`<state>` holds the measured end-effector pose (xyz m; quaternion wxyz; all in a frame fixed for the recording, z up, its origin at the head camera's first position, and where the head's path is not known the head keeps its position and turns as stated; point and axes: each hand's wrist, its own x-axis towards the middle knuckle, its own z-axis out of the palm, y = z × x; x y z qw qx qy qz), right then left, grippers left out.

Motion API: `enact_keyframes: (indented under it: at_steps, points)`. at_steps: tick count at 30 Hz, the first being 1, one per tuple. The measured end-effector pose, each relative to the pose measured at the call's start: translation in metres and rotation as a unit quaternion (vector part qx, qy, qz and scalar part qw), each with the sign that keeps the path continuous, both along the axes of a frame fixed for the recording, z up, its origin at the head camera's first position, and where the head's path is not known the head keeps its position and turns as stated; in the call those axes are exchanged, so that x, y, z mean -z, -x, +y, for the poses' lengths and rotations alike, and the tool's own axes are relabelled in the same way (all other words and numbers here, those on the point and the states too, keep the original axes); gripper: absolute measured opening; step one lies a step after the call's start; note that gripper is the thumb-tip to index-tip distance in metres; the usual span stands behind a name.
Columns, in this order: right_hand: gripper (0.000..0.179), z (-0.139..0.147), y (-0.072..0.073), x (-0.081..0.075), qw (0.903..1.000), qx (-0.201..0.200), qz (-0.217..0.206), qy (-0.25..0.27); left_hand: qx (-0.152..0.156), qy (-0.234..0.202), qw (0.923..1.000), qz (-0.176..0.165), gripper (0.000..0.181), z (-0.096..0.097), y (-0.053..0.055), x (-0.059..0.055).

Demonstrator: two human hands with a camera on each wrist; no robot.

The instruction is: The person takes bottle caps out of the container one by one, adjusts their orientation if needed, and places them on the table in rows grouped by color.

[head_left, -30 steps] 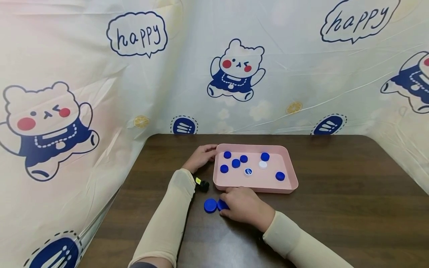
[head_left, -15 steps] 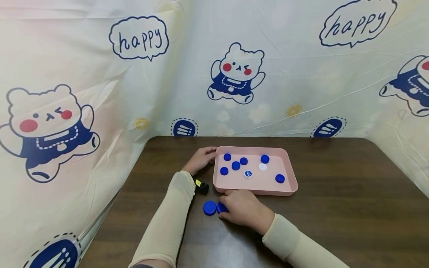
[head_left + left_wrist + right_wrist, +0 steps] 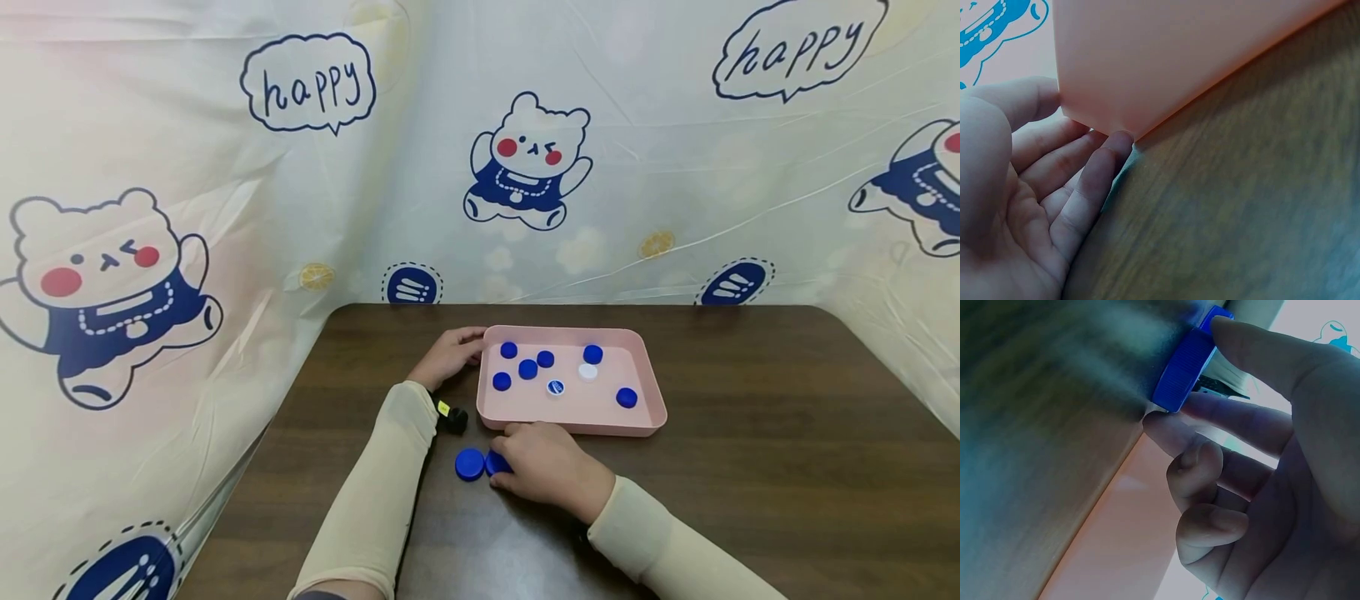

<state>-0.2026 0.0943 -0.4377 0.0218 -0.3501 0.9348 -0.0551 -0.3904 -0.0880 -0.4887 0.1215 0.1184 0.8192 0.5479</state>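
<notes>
In the head view, my right hand (image 3: 546, 462) pinches a blue bottle cap (image 3: 496, 463) on the table in front of the tray. The right wrist view shows this ridged cap (image 3: 1185, 370) standing between the thumb and the extended fingertips, the other fingers curled. A second blue cap (image 3: 469, 465) lies beside it on the left. My left hand (image 3: 447, 357) holds the back left corner of a shallow pink tray (image 3: 573, 429); in the left wrist view the thumb sits at the tray's rim and other fingertips pass behind the corner.
Inside the tray lie several blue caps (image 3: 528, 369), a white disc (image 3: 588, 372) and a white cap with a blue print (image 3: 555, 387). A black camera (image 3: 453, 419) sits at my left wrist. A printed curtain (image 3: 637, 150) hangs behind the brown table (image 3: 780, 417).
Both hands, the caps and the tray keep their places; only the head view shifts slightly.
</notes>
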Motion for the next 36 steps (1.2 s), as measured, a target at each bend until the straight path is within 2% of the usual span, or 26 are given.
enact_keyframes:
  at_steps: [5, 17, 28, 36]
  points:
    - [0.036, 0.001, -0.001, -0.002, 1.0, -0.001, 0.002, 0.002, 0.002, 0.0, 1.0, -0.007, 0.039, 0.0, 0.001, 0.0]
    - [0.04, 0.012, -0.001, -0.011, 0.9997, -0.002, -0.022, -0.008, 0.0, 0.003, 0.9999, -0.01, 0.041, -0.002, 0.001, 0.001]
    - [0.041, 0.035, -0.002, -0.011, 0.9992, -0.032, 0.016, -0.016, 0.007, 0.001, 0.9999, -0.008, 0.042, 0.0, 0.001, 0.002]
    - [0.035, 0.045, 0.0, -0.012, 0.9976, -0.057, 0.039, 0.001, 0.007, 0.003, 0.9999, -0.009, 0.043, -0.001, 0.002, 0.002]
